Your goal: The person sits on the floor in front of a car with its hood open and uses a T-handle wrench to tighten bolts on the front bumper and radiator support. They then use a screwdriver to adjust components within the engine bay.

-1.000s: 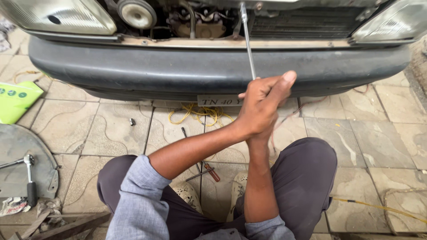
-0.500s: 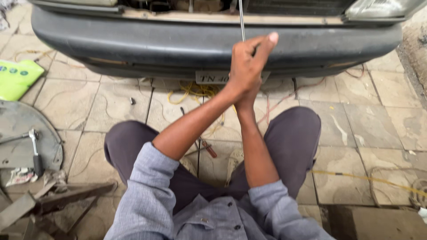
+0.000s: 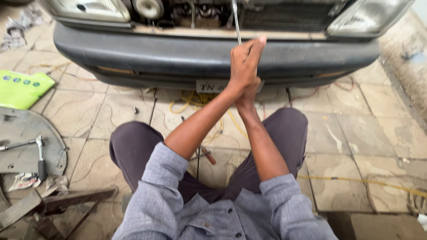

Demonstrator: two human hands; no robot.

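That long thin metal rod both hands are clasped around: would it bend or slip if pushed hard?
The metal rod looks straight and shiny, so probably stiff but slippery. Left hand and right hand press together around it, suggesting grip needs force.

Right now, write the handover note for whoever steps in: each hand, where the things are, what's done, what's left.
Left hand and right hand: pressed together around the handle end of a long metal rod tool, raised in front of the car.
Rod tool: its shaft runs up over the grey bumper into the open engine bay between the headlights; its tip is hidden.
Floor: ratchet wrench on the round metal plate to the left, a red-handled tool between the legs, yellow cord under the bumper.
Done: tool is inserted and gripped.
Left: whatever the tip is working on; cannot tell from here.
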